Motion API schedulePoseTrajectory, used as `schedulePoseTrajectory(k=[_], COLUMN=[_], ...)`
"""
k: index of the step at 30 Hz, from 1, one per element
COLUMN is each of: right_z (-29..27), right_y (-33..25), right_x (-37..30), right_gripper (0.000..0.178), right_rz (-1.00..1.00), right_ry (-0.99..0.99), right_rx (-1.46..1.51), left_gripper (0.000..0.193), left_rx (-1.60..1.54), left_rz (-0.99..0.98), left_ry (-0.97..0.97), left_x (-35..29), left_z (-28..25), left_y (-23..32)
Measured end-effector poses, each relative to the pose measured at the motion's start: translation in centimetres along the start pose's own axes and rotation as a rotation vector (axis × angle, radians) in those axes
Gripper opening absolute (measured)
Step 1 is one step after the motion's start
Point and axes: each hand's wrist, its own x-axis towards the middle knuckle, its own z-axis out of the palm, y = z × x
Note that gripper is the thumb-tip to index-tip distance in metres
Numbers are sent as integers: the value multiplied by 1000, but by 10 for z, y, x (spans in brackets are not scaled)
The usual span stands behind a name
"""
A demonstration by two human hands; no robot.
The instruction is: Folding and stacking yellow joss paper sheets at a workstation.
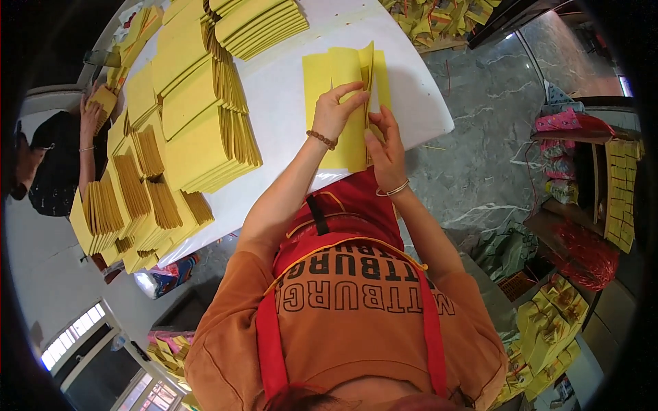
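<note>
Yellow paper (353, 147) lies near the right end of the white table, partly folded, with a raised flap along its right side and a white gap beside the flap. Across the top of the fold rests my left hand (332, 113), its fingers curled over the flap's edge; a beaded bracelet circles that wrist. My right hand (389, 152) is at the paper's right edge, thumb and fingers apart, the fingertips close to or touching the flap. How firmly the fingertips press is partly hidden.
Stacks of folded yellow paper (199, 144) cover the left of the white table (277, 103). At the far left a co-worker's hand (89, 116) holds a yellow bundle. More yellow pieces (439, 20) lie beyond the table; loaded shelves (582, 164) stand on the right.
</note>
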Motion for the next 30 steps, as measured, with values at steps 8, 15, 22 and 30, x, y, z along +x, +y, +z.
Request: schedulePoseTrajectory(k=[8, 15, 22, 30], right_z=[-6, -11, -13, -11], right_y=[10, 16, 26, 10], right_x=[6, 7, 9, 8], right_gripper=[47, 42, 40, 54], right_rz=[58, 83, 54, 53], right_ry=[39, 83, 67, -26], right_rx=[78, 27, -42, -250], left_gripper=[30, 13, 15, 29], left_rx=[8, -35, 158, 100], left_rz=[31, -16, 164, 279], left_ry=[18, 36, 185, 99], left_x=[1, 4, -6, -3], left_z=[-2, -6, 8, 3], left_y=[-7, -15, -7, -11])
